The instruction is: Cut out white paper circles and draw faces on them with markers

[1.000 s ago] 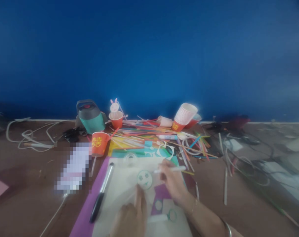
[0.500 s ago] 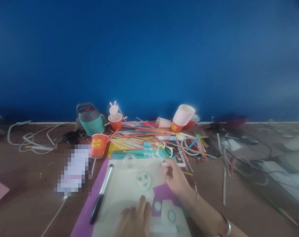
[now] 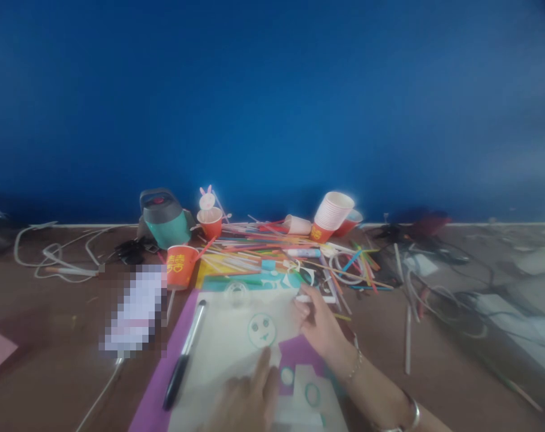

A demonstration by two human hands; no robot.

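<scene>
A round white paper face (image 3: 262,330) with a green outline, eyes and mouth lies on white paper (image 3: 213,348). My left hand (image 3: 247,393) reaches up from the bottom edge, its index finger stretched to the face's lower rim, the other fingers partly bent and blurred. To the upper right, my right hand (image 3: 319,321) is closed in a pinch at the paper's edge. Something small and white shows at its fingertips, too blurred to name. A black marker (image 3: 185,354) rests along the paper's left side. Below my right hand are a purple paper piece (image 3: 301,353) and a small white disc (image 3: 287,377).
Behind the paper, drinking straws (image 3: 254,243) lie in a pile. A red paper cup (image 3: 181,267), a teal jug (image 3: 165,222) and stacked cups (image 3: 333,213) stand around it. White cables (image 3: 51,252) spread over the table at left. A blue wall (image 3: 272,108) rises behind.
My left index finger has moved up slightly to the face's lower rim. My right hand stays near the same spot, still pinched.
</scene>
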